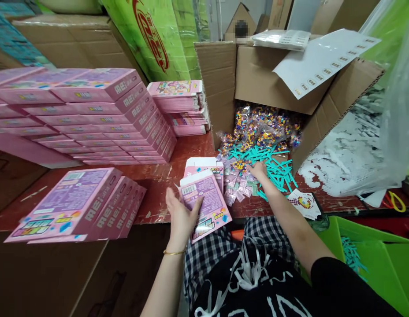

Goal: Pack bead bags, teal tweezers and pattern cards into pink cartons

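My left hand (183,215) holds a pink and purple flat box (207,207), its thumb on the printed face and its top flap standing open. Another pink box (204,164) lies on the table just behind it. My right hand (258,169) reaches to a small clear bag of colourful beads (240,166), with its fingertips at the bag's edge. Under and around that bag are small pink packets (239,187). Turquoise sticks (279,171) are heaped to the right and behind my right hand. Bags of mixed beads (264,127) spill from an open cardboard carton (221,83).
Stacked pink boxes (92,119) stand at the left, with a smaller stack (68,202) at the table's (158,193) front edge. Pixel-pattern cards (303,203) lie at right. A green bin (373,259) sits lower right. A white label sheet (323,61) rests on the carton.
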{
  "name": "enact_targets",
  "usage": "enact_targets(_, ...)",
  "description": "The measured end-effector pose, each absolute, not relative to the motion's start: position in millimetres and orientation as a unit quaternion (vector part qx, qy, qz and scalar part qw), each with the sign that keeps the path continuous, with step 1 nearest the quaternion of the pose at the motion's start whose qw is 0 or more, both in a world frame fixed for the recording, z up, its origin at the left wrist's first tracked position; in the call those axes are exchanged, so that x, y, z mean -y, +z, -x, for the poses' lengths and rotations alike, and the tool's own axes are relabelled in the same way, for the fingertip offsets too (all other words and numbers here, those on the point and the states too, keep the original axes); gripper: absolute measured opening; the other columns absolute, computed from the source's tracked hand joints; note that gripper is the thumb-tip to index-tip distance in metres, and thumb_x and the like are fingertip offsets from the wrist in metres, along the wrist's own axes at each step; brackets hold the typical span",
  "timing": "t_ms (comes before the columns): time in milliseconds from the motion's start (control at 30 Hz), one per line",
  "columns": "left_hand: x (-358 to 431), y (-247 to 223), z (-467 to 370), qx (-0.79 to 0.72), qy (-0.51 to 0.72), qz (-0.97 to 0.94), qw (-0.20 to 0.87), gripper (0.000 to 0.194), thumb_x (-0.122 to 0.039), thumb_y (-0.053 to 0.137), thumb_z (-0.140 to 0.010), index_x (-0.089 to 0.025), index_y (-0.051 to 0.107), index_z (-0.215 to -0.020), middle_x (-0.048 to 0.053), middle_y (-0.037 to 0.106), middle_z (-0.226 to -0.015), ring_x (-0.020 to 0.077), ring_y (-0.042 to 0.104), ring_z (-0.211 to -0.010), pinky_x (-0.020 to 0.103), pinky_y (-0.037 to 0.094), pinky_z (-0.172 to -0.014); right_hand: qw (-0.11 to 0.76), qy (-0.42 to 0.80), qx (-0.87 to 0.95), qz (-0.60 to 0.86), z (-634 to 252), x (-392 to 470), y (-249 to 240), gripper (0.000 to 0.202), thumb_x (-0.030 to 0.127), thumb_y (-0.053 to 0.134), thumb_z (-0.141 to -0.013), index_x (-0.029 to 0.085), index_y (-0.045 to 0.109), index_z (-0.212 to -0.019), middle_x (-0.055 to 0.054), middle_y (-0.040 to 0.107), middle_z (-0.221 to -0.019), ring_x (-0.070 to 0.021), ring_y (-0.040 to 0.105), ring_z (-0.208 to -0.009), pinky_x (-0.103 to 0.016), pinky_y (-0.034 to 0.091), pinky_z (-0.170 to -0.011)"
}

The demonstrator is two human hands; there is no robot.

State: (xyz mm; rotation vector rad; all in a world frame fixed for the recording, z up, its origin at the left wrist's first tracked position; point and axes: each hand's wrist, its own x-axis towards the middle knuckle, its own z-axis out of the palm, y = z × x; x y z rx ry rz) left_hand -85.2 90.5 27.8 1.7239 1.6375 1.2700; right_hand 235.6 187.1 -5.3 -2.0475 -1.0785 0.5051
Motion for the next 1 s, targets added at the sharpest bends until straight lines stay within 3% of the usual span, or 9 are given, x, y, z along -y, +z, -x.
enact_targets(100,-78.3,34.7,79.4,-0.588,0.428,-0.677,0.116,0.102,-0.042,0.076,-0.073,-0.011,0.017,-0.15,0.029,0.009,-0.159,0.0388,0.006,-0.149,0.061,0.01,-0.118,0.408,0.197,0.424,0.785,-229.5,-189.6,-0.4,0.026,0.041,0.071,-0.074,0.017,0.06,-0.068,-0.014,0.067,-0.091,-0.0282,0.062,-0.098,-0.037,0.048,-0.084)
enact_targets(267,-60.1,77.6,41.1,-0.46,0.472,-0.743,0.117,0.09,-0.034,0.078,-0.074,-0.025,0.027,-0.148,0.018,0.027,-0.158,0.0351,0.023,-0.147,0.061,0.012,-0.118,0.527,0.216,0.54,0.62,-215.4,-132.6,63.6,0.026,0.043,0.07,-0.078,0.019,0.06,-0.08,-0.005,0.067,-0.084,-0.0173,0.065,-0.077,-0.029,0.052,-0.07)
enact_targets(367,-65.5,95.4,9.6,-0.4,0.455,-0.749,0.267,0.093,-0.039,0.086,-0.062,-0.023,0.04,-0.141,0.018,0.048,-0.144,0.0365,0.046,-0.133,0.056,0.037,-0.109,0.492,0.245,0.674,0.494,-207.8,-69.0,112.4,0.019,0.038,0.073,-0.079,0.021,0.065,-0.079,-0.001,0.069,-0.076,-0.0152,0.064,-0.069,-0.028,0.052,-0.067)
enact_targets(467,-64.8,94.9,-18.1,-0.313,0.304,-0.73,0.526,0.052,-0.039,0.081,-0.068,-0.019,0.062,-0.111,0.007,0.072,-0.097,0.0244,0.069,-0.084,0.036,0.057,-0.072,0.456,0.275,0.705,0.468,-205.5,-18.5,135.1,0.013,0.035,0.072,-0.081,0.022,0.069,-0.081,0.0,0.07,-0.075,-0.0134,0.064,-0.066,-0.026,0.051,-0.065)
enact_targets(567,-49.8,77.5,-35.1,-0.245,0.148,-0.635,0.717,0.031,-0.031,0.081,-0.068,-0.016,0.065,-0.091,0.001,0.07,-0.074,0.0144,0.063,-0.06,0.024,0.051,-0.054,0.479,0.378,0.615,0.499,-220.5,3.5,113.1,0.024,0.042,0.077,-0.074,0.02,0.068,-0.08,-0.001,0.068,-0.07,-0.013,0.063,-0.06,-0.025,0.049,-0.057)
enact_targets(700,-20.0,38.2,-42.8,-0.244,0.096,-0.442,0.858,0.047,-0.023,0.085,-0.064,-0.016,0.063,-0.105,0.005,0.073,-0.091,0.0155,0.068,-0.074,0.023,0.054,-0.066,0.483,0.398,0.478,0.616,-273.6,13.2,39.5,0.044,0.061,0.069,-0.073,0.018,0.066,-0.084,-0.003,0.069,-0.07,-0.0164,0.065,-0.062,-0.029,0.051,-0.059)
enact_targets(767,-8.8,20.1,-41.4,-0.289,0.12,-0.377,0.872,0.049,-0.024,0.083,-0.067,-0.018,0.062,-0.11,0.007,0.073,-0.101,0.0171,0.07,-0.081,0.024,0.055,-0.07,0.486,0.265,0.399,0.731,-312.2,20.0,4.9,0.051,0.067,0.067,-0.068,0.018,0.064,-0.079,-0.005,0.068,-0.073,-0.0186,0.064,-0.067,-0.033,0.051,-0.066)
enact_targets(867,-0.9,5.4,-36.3,-0.336,0.161,-0.356,0.857,0.05,-0.022,0.083,-0.067,-0.019,0.062,-0.113,0.008,0.073,-0.109,0.0195,0.07,-0.09,0.026,0.055,-0.077,0.412,0.124,0.342,0.835,-370.2,30.8,-28.8,0.055,0.06,0.082,-0.049,0.018,0.062,-0.078,-0.01,0.066,-0.09,-0.0263,0.061,-0.092,-0.039,0.048,-0.083)
enact_targets(1000,0.1,1.7,-33.9,-0.35,0.163,-0.363,0.848,0.042,-0.029,0.083,-0.069,-0.016,0.066,-0.106,0.009,0.075,-0.103,0.0214,0.071,-0.089,0.028,0.054,-0.08,0.273,0.162,0.337,0.886,-419.1,29.7,-45.2,0.055,0.047,0.089,-0.036,0.019,0.06,-0.074,-0.006,0.066,-0.087,-0.0242,0.06,-0.089,-0.032,0.047,-0.075)
